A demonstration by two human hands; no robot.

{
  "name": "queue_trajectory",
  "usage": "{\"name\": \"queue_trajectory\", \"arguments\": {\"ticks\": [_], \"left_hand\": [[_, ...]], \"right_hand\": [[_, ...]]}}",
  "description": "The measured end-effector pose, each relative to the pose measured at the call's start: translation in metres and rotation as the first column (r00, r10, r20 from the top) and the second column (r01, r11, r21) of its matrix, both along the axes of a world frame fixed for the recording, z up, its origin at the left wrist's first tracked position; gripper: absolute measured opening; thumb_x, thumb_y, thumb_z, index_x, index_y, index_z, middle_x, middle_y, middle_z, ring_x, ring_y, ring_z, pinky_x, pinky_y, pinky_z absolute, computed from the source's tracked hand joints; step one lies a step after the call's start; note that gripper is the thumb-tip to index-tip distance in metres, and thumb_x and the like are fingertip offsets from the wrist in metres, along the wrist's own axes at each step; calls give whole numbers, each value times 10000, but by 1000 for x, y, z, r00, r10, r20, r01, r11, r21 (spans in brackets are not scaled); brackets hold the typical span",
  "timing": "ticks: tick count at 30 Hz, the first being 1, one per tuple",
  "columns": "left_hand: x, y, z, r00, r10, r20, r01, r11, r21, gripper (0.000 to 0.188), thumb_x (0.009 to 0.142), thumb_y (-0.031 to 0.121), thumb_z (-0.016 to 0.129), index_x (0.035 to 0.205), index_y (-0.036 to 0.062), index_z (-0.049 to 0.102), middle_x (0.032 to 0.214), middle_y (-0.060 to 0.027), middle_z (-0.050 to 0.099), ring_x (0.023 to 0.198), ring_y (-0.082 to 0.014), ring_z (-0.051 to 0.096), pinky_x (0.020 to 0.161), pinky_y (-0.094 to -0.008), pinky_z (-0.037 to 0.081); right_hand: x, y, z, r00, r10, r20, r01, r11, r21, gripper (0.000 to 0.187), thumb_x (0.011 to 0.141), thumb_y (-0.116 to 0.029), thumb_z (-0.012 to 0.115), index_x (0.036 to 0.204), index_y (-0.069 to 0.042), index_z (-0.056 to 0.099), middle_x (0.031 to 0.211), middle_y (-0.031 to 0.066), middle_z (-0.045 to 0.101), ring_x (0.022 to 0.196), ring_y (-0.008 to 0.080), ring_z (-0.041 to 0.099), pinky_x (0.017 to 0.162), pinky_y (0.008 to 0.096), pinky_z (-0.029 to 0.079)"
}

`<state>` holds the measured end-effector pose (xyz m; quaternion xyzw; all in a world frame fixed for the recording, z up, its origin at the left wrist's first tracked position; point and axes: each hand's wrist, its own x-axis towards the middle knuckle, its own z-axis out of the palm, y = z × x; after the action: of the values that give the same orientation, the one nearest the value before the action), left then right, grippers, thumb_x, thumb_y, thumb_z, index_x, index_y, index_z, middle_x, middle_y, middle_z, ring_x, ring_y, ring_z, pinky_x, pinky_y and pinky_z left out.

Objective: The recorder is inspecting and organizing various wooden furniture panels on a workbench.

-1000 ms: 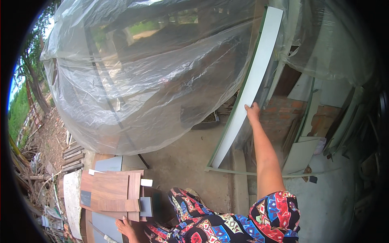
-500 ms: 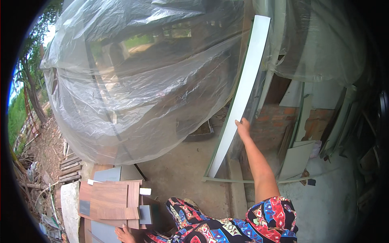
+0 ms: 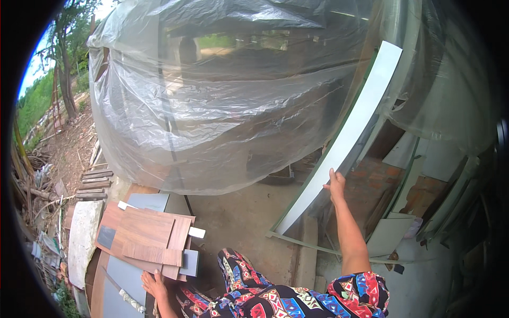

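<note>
A long narrow white board (image 3: 347, 138) leans upright against the green-edged frame at the right. My right hand (image 3: 335, 185) is closed on the board's right edge, thumb across its white face. At the lower left, a loose stack of wood-grain board pieces (image 3: 146, 230) lies on a grey panel (image 3: 123, 273). My left hand (image 3: 154, 286) rests by the near edge of this stack, fingers apart, holding nothing. Beside it on the grey panel lies a thin long tool with a white wrapped grip (image 3: 130, 299).
Clear plastic sheeting (image 3: 222, 122) hangs across the front. More panels (image 3: 391, 233) lean by a brick wall (image 3: 374, 172) at the right. A low curved strip (image 3: 318, 246) crosses the concrete floor. Slats (image 3: 94, 185) and rubble lie at the left.
The view has shifted, so the white board and sheeting sit further right. My left hand shows more fully, with more of the grey panel and the wrapped tool. My right hand keeps its hold.
</note>
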<state>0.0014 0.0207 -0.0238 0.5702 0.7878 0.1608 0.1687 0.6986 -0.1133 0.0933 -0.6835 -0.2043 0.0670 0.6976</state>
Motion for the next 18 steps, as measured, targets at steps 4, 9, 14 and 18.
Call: {"name": "queue_trajectory", "arguments": {"ticks": [4,9,14,18], "left_hand": [[0,-6,5,999,-18,47,15,998,54,700,913,484,428,1392,-17,330,1474,-150,303,1407,-295,163,1127,-489,26],[2,-11,14,999,-3,53,0,998,57,707,909,485,433,1392,-20,329,1473,-155,301,1405,-297,168,1127,-488,28],[-1,-9,11,999,-18,44,14,996,83,715,903,497,440,1386,-21,341,1471,-151,302,1406,-289,170,1128,-487,39],[2,-8,9,999,-7,33,4,998,66,707,902,491,445,1382,-20,348,1469,-144,306,1406,-284,171,1130,-483,41]], "right_hand": [[-61,24,0,995,53,80,-59,996,74,326,935,-303,551,714,-68,510,670,-41,417,577,44,423,453,233,490],[-124,60,18,977,142,158,-148,989,26,308,933,-279,560,720,-59,530,644,-57,407,569,26,397,461,227,478],[-155,97,59,912,357,201,-369,929,22,294,932,-251,566,704,-76,505,650,-68,389,570,8,375,465,217,477],[-173,132,92,901,389,190,-403,915,39,291,925,-246,580,699,-75,513,651,-73,378,566,4,371,449,202,479]]}}
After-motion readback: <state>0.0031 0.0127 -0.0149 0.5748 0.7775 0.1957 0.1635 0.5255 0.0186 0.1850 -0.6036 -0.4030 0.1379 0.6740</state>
